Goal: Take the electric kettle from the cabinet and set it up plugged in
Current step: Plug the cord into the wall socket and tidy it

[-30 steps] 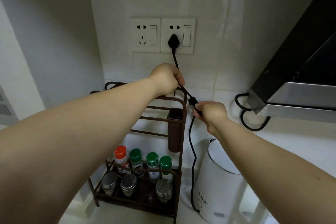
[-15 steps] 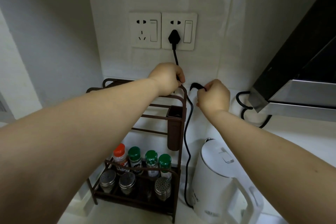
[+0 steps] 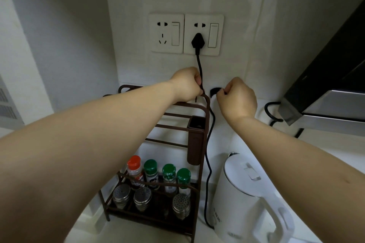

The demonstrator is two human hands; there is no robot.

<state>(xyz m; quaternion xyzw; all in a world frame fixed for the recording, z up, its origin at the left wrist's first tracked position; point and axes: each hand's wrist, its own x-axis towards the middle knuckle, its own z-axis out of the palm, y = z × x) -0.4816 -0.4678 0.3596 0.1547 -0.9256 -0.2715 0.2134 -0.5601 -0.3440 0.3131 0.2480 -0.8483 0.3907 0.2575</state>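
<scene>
The white electric kettle [image 3: 243, 201] stands on the counter at the lower right, lid closed. Its black plug [image 3: 197, 42] sits in the right wall socket [image 3: 203, 34]. The black cord [image 3: 207, 160] hangs from the plug, passes through my hands and drops to the kettle's base. My left hand [image 3: 186, 85] is closed on the cord just below the plug, above the rack's top rail. My right hand [image 3: 236, 97] pinches a small loop of the cord beside it, close to the wall.
A brown metal rack [image 3: 199, 140] with several spice jars [image 3: 151, 171] and shakers stands left of the kettle. An empty socket [image 3: 166, 33] is left of the used one. A black and steel range hood [image 3: 325, 92] juts in at the right, another black cable [image 3: 272, 112] beneath it.
My right hand rose from beside the rack to level with my left hand and now pinches a loop of the cord. My left hand stayed on the cord.
</scene>
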